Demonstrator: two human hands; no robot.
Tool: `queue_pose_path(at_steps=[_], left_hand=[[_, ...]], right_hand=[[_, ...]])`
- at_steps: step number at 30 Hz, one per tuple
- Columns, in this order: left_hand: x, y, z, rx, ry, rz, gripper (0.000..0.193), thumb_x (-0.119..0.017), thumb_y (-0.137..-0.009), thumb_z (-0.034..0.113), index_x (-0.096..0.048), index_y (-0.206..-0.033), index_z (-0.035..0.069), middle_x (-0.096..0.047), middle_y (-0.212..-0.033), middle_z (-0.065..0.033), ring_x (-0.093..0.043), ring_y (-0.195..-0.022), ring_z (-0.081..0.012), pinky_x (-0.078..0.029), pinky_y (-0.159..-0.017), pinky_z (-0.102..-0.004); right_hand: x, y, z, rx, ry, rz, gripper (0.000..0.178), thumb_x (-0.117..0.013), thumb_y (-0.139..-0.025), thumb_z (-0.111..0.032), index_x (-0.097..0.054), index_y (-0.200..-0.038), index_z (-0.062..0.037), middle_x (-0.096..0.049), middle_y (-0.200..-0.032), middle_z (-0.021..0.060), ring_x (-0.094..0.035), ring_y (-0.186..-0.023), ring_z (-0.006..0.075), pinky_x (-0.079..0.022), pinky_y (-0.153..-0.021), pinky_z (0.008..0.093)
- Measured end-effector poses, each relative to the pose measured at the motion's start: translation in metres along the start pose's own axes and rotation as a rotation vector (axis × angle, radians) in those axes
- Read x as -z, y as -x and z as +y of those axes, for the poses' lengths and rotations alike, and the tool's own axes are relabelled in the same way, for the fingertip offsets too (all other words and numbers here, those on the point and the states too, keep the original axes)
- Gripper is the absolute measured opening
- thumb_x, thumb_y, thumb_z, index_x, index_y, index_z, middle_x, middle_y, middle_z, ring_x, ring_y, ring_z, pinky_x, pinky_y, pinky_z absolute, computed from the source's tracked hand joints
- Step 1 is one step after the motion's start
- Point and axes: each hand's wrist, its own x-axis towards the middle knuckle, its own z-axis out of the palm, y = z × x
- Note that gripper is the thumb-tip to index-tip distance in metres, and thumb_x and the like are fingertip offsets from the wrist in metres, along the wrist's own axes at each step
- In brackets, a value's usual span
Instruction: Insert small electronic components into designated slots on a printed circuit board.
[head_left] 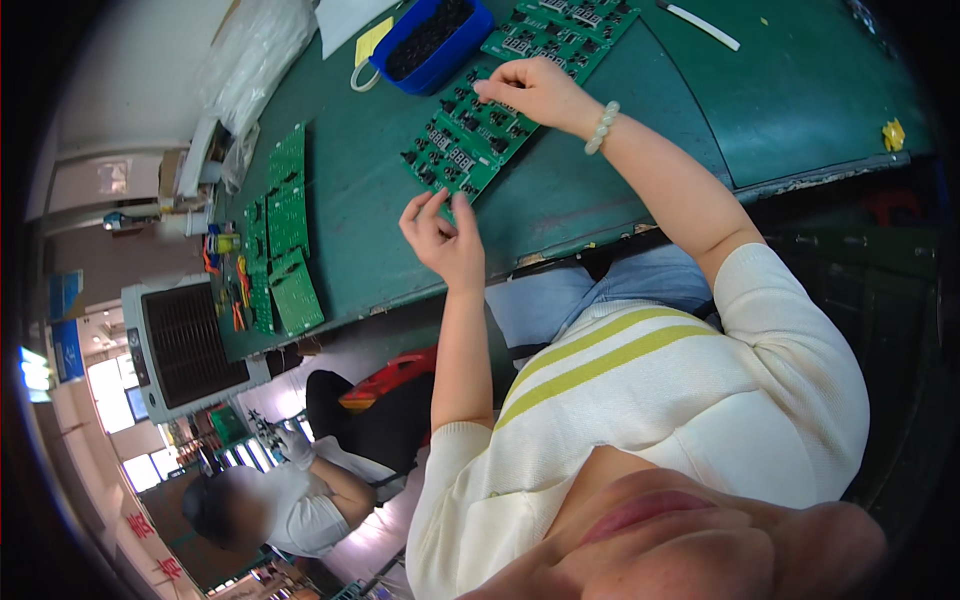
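Observation:
A panel of green circuit boards lies on the green work table, set with black components and small digit displays. My right hand, a pale bead bracelet at its wrist, is over the panel's upper part. Its thumb and index finger are pinched together close to the components; whatever is between them is too small to make out. At the panel's near left end is my left hand, fingers half bent and tips apart by the board edge. Beyond the panel stands a blue bin full of small black parts.
Another populated panel adjoins at the far side. More green boards lie at the left, near hand tools. A white strip and a yellow scrap are on the right. Another person sits at lower left.

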Motion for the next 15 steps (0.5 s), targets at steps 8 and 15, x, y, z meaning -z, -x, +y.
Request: queue_pose_path(at_steps=[8,15], left_hand=[[-0.023,-0.015,0.05,1.375,1.465,-0.103,0.032,-0.039,-0.091,0.027,-0.053,-0.101,0.0,-0.055,-0.096,-0.0098,-0.051,-0.088,-0.0208,-0.041,-0.083,-0.0361],[-0.023,-0.005,0.038,1.298,1.575,0.008,0.023,-0.039,-0.092,0.028,-0.051,-0.104,0.012,-0.054,-0.105,-0.0026,-0.053,-0.096,-0.0175,-0.043,-0.084,-0.0341]], right_hand=[[-0.048,0.037,-0.036,0.22,-0.232,-0.001,0.02,-0.049,-0.092,-0.021,-0.062,-0.094,-0.0053,-0.055,-0.073,-0.0014,-0.049,-0.066,0.0059,-0.041,-0.059,0.0217],[-0.063,0.054,-0.036,0.52,-0.062,-0.355,0.018,-0.047,-0.087,-0.015,-0.061,-0.096,-0.0087,-0.061,-0.082,0.0076,-0.059,-0.077,0.0211,-0.047,-0.068,0.0318]])
